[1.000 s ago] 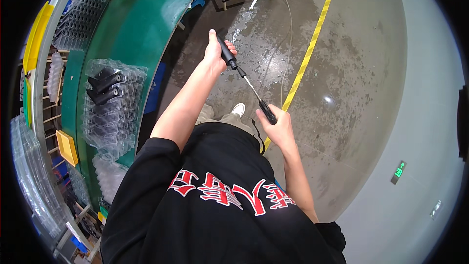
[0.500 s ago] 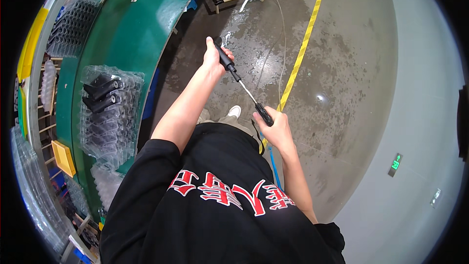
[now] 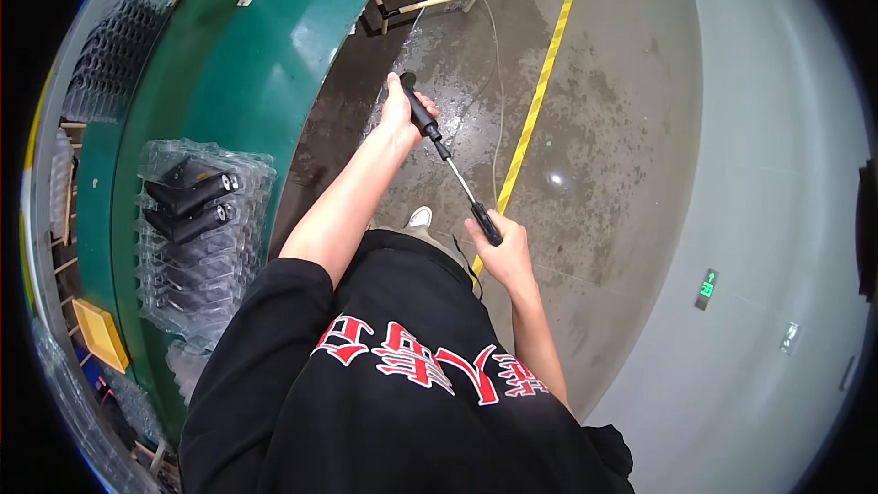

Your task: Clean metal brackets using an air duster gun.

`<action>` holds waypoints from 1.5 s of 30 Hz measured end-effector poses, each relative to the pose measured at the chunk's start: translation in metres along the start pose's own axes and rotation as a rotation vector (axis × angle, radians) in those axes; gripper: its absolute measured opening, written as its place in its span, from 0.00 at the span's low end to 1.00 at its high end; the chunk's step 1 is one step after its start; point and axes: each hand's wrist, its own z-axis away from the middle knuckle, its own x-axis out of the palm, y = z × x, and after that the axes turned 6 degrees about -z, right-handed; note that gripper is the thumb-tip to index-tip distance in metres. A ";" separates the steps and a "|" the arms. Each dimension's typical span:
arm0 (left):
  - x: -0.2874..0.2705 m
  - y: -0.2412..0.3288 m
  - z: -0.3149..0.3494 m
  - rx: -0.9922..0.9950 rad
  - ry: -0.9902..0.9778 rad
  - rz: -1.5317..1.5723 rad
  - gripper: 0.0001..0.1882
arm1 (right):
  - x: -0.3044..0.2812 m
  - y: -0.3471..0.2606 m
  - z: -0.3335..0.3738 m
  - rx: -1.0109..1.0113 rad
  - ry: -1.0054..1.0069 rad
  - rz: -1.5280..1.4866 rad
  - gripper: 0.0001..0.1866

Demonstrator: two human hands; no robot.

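Note:
My left hand [image 3: 400, 112], fingers wrapped, grips a black tube-shaped part [image 3: 422, 115] with a rounded end by the thumb. It resembles the parts in the trays. From its lower end a thin silver shaft [image 3: 461, 178] runs to a black-handled tool [image 3: 486, 223], which looks like a screwdriver. That handle is closed in my right hand [image 3: 506, 252]. Whether the shaft's tip sits inside the black part or only touches it, I cannot make out. Both hands are held out over the floor, in front of my body.
On the green bench [image 3: 233, 46] at left, stacked clear plastic trays [image 3: 203, 261] hold black angled parts [image 3: 190, 197]. A yellow bin [image 3: 101, 334] is at its far left edge. A pipe-frame stand [image 3: 430, 5] and thin cable are ahead; a yellow striped line [image 3: 540, 96] crosses the wet floor.
The floor line, wall and stand have shifted left in the view. My right hand with the tool is slightly further left and lower; both hands keep their grips.

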 end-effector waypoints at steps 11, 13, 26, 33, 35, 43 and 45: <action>-0.014 0.045 0.012 -0.048 -0.020 0.025 0.31 | 0.047 -0.056 0.008 0.094 0.049 0.033 0.13; -0.015 0.052 0.015 -0.067 -0.029 0.020 0.31 | 0.055 -0.061 0.010 0.089 0.055 0.030 0.12; -0.031 0.075 0.018 -0.076 -0.037 0.047 0.31 | 0.080 -0.080 0.011 0.106 0.069 0.058 0.12; -0.032 0.070 0.012 -0.086 -0.026 0.052 0.31 | 0.077 -0.073 0.008 0.113 0.058 0.023 0.12; -0.033 0.067 0.007 -0.121 -0.034 0.082 0.31 | 0.072 -0.067 0.006 0.118 0.046 0.021 0.12; -0.007 0.042 0.003 -0.058 -0.019 0.052 0.31 | 0.042 -0.035 -0.005 0.060 0.013 -0.075 0.13; 0.002 0.031 0.000 -0.025 -0.023 0.029 0.31 | 0.029 -0.021 -0.010 0.042 0.001 -0.123 0.13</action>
